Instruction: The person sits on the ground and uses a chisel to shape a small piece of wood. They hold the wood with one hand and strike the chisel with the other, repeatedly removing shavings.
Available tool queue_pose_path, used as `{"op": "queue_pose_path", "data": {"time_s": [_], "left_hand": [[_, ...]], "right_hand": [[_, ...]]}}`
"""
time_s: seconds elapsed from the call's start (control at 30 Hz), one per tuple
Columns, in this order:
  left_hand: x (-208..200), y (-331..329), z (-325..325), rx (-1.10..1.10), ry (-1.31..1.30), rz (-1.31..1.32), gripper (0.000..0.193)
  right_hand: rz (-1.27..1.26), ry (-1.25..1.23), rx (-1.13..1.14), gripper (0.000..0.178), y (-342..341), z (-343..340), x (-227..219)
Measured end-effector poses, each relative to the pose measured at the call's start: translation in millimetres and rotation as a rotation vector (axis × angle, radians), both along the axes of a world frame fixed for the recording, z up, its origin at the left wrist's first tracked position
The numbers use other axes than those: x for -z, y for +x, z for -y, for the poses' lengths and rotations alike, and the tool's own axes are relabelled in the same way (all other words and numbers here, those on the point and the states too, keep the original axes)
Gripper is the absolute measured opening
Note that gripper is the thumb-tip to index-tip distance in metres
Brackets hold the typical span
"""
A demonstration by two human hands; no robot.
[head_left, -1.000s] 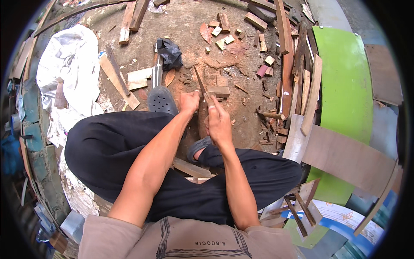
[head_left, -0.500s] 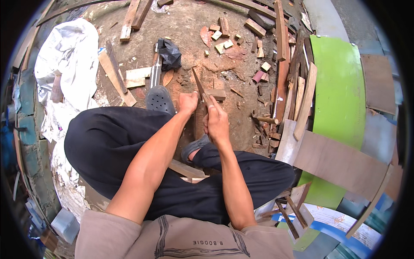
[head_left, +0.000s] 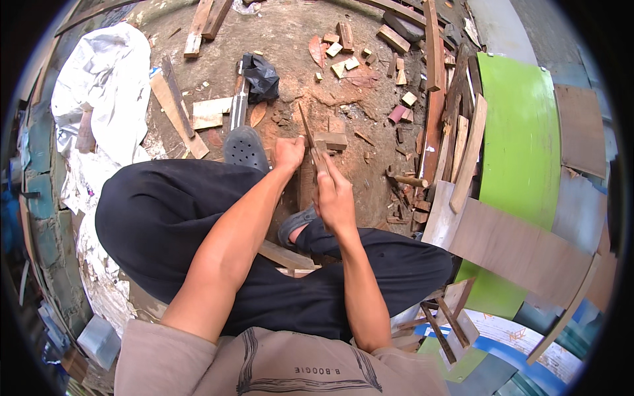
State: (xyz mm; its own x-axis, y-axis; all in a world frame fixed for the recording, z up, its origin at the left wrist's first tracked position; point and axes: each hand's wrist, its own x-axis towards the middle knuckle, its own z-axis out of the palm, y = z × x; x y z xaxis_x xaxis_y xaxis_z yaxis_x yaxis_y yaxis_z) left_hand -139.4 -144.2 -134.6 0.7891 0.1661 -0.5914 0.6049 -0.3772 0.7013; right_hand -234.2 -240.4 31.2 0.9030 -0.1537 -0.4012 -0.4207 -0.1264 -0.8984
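Observation:
My right hand [head_left: 335, 197] is wrapped round the wooden handle of a handsaw [head_left: 306, 125], whose narrow brown blade points away from me and slightly left. Close to the blade's left side, my left hand [head_left: 288, 153] is closed on a piece of wood, mostly hidden under the fingers. Just right of the blade shows a wooden block [head_left: 331, 140]. A length of wood [head_left: 305, 188] lies between my forearms, below the hands. My left clog [head_left: 246, 150] rests beside my left hand; the other clog [head_left: 297, 224] is under my right wrist.
Small wood offcuts [head_left: 345, 66] and reddish sawdust lie on the ground ahead. A hammer [head_left: 406, 179] lies to the right, near long wood strips [head_left: 469, 155] and a green panel [head_left: 518, 132]. On the left are a white sack [head_left: 105, 86] and a black plastic bag [head_left: 261, 78].
My right hand and the saw handle have drawn back slightly toward me. My left hand stays in nearly the same place.

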Motion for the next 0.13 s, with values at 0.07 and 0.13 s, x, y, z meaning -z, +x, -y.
{"op": "queue_pose_path", "data": {"time_s": [0.07, 0.13], "left_hand": [[-9.4, -0.5, -0.9, 0.032, 0.031, 0.014, 0.041], [-14.9, 5.1, -3.0, 0.091, 0.080, 0.006, 0.041]], "right_hand": [[-0.128, -0.096, 0.003, 0.055, 25.5, 1.3, 8.6], [-0.078, -0.088, 0.033, 0.055, 23.5, -2.9, 11.1]]}}
